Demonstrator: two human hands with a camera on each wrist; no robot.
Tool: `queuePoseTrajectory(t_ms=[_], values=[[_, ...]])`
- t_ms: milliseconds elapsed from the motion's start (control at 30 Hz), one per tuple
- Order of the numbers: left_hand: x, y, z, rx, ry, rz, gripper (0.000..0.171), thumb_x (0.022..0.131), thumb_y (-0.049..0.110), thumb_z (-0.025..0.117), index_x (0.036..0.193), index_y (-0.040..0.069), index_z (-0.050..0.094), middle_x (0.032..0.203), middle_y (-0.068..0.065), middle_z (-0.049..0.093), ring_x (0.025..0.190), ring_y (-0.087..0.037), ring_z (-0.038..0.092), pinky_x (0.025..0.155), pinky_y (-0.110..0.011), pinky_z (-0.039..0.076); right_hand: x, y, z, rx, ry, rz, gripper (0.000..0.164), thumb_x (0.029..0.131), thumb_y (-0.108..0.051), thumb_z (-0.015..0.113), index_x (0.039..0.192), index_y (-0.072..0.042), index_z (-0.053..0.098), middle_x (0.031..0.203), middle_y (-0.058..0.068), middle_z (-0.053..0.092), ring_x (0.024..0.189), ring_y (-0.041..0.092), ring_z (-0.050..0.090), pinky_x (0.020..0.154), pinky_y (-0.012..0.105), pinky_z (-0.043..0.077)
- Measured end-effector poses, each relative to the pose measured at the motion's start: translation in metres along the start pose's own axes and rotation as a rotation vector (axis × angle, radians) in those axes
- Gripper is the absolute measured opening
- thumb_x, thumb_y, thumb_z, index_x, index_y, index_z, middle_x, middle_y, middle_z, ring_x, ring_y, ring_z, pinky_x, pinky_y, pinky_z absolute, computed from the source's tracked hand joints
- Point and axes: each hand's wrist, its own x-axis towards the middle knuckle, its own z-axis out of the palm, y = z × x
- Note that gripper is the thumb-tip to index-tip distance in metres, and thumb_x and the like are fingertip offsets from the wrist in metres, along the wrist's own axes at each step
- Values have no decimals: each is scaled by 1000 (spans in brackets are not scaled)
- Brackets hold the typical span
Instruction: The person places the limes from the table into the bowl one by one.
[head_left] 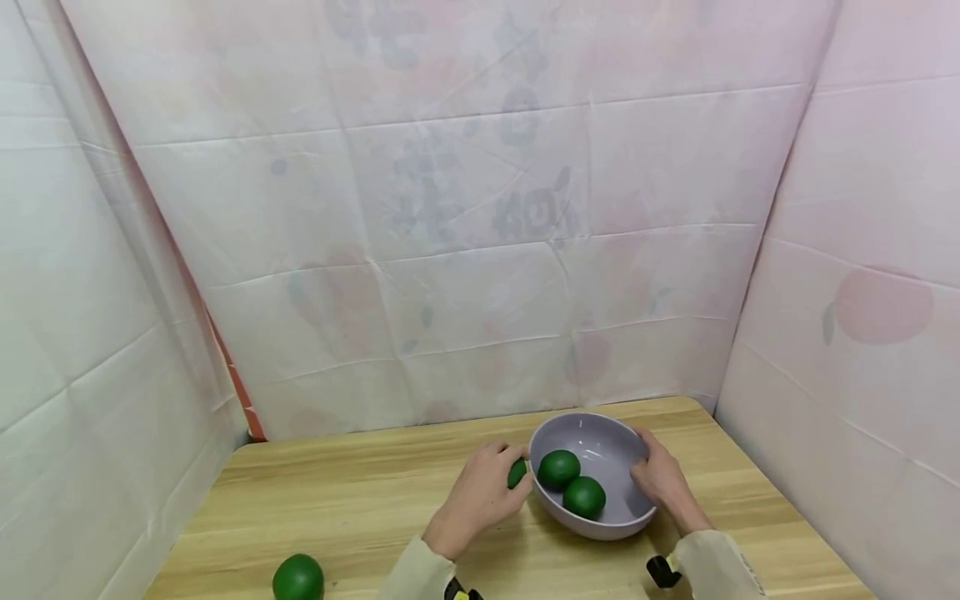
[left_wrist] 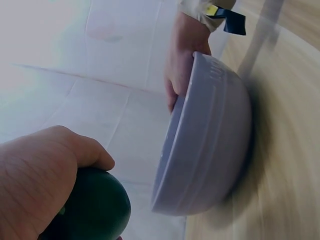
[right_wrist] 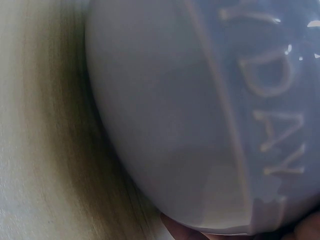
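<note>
A lilac-grey bowl (head_left: 618, 467) stands at the right of the wooden table, with one green fruit (head_left: 558, 470) and another green fruit (head_left: 584, 498) lying in it. My right hand (head_left: 663, 479) grips the bowl's right rim, thumb inside and fingers outside. Just left of the bowl, my left hand (head_left: 483, 492) holds a third smooth, round green fruit (left_wrist: 95, 207); its fingers partly cover it. In the left wrist view this fruit is apart from the bowl wall (left_wrist: 215, 140). Raised letters (right_wrist: 272, 75) show on the bowl's outside in the right wrist view.
Another green fruit (head_left: 298, 577) lies on the table (head_left: 360, 492) at the front left. Pale printed sheets hang as walls behind the table (head_left: 480, 250) and along both sides. Dark straps (head_left: 663, 572) show at the cuffs of both sleeves.
</note>
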Motion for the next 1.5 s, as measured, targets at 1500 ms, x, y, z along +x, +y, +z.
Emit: queuePoseTrajectory(t_ms=[1500], values=[[61, 43, 28, 38, -141, 76, 28, 98, 31, 65, 123, 20, 70, 124, 0, 70, 116, -16, 65, 98, -29, 53, 0, -5, -1, 14, -7, 5, 63, 88, 4, 36, 150, 5, 34, 145, 40, 44, 128, 55, 52, 100, 62, 49]])
